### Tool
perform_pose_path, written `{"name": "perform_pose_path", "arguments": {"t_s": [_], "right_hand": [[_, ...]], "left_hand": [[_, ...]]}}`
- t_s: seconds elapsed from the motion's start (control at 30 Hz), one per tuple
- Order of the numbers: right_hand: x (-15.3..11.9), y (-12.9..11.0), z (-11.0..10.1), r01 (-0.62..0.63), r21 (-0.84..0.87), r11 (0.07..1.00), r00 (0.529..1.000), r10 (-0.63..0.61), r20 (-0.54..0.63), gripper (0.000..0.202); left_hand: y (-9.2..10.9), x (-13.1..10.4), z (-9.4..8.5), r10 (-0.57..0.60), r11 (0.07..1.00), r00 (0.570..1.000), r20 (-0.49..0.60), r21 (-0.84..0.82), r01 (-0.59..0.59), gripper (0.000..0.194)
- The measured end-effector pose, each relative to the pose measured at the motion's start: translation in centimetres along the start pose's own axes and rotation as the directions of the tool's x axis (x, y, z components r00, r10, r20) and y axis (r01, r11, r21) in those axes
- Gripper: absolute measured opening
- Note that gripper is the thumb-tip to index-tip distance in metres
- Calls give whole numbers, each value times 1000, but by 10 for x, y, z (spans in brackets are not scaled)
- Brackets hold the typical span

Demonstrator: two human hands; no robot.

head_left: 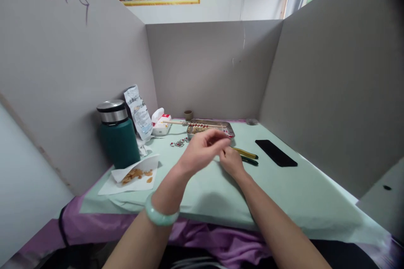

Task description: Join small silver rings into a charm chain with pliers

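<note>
My left hand (203, 151), with a pale green bangle (161, 215) at the wrist, is held over the middle of the table, its fingers curled and thumb drawn in. My right hand (232, 160) is closed just beside it, touching or nearly touching the left fingertips. What either hand pinches is too small or hidden to make out. Pliers with one yellow and one green handle (248, 153) stick out to the right from behind my right hand; whether it touches them I cannot tell. Beyond the hands is a metal tray (188, 133) with small beads, and a stick (202, 125) strung with red beads lies across it.
A beaded chain (179, 143) lies left of the tray. Along the left stand a green thermos (120, 145), a foil pouch (139, 111), a tissue pack (162, 125) and paper with brown flakes (137, 175). A black phone (275, 153) lies right. Grey partitions (214, 71) enclose the table.
</note>
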State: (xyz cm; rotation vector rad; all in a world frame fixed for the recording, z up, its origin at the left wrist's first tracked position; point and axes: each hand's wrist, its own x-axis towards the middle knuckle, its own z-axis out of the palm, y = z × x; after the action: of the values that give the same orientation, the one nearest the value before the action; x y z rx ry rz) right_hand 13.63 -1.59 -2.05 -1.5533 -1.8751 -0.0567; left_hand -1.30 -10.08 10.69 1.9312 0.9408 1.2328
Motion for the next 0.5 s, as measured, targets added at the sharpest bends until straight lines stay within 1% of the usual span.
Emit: {"name": "perform_pose_path", "arguments": {"t_s": [0.03, 0.07, 0.1, 0.13, 0.17, 0.2, 0.27, 0.33, 0.4, 0.5], "right_hand": [[0, 0, 0, 9, 8, 1000, 1000, -9, -12, 36], [0, 0, 1, 16, 14, 1000, 1000, -15, -24, 36], [1, 1, 1, 19, 18, 1000, 999, -18, -35, 35], [1, 1, 2, 20, 20, 1000, 999, -20, -40, 35], [1, 1, 2, 22, 22, 1000, 999, -21, -44, 35], [1, 1, 2, 22, 24, 999, 999, -21, -46, 34], [0, 1, 1, 25, 25, 999, 999, -24, -43, 33], [0, 0, 0, 30, 18, 999, 999, -29, -36, 33], [-1, -1, -1, 30, 1, 1000, 999, -30, -28, 33], [-1, -1, -1, 28, -13, 1000, 999, -28, -20, 34]], "left_hand": [[-20, 17, 5, 2, 993, 990, -143, 116, 15, 22], [-42, 31, 8, -11, 970, 972, -235, 233, 67, 20], [-63, 42, 10, -45, 943, 960, -275, 305, 132, 18], [-83, 51, 11, -94, 922, 955, -281, 337, 190, 16], [-99, 56, 12, -143, 910, 950, -278, 340, 237, 14], [-111, 59, 13, -172, 912, 950, -260, 323, 254, 13], [-126, 59, 17, -219, 936, 963, -158, 244, 253, 16], [-132, 56, 22, -287, 950, 954, -85, 101, 295, 18], [-137, 54, 26, -336, 942, 939, -76, -23, 335, 16], [-145, 53, 29, -322, 944, 942, -92, -102, 313, 10]]}}
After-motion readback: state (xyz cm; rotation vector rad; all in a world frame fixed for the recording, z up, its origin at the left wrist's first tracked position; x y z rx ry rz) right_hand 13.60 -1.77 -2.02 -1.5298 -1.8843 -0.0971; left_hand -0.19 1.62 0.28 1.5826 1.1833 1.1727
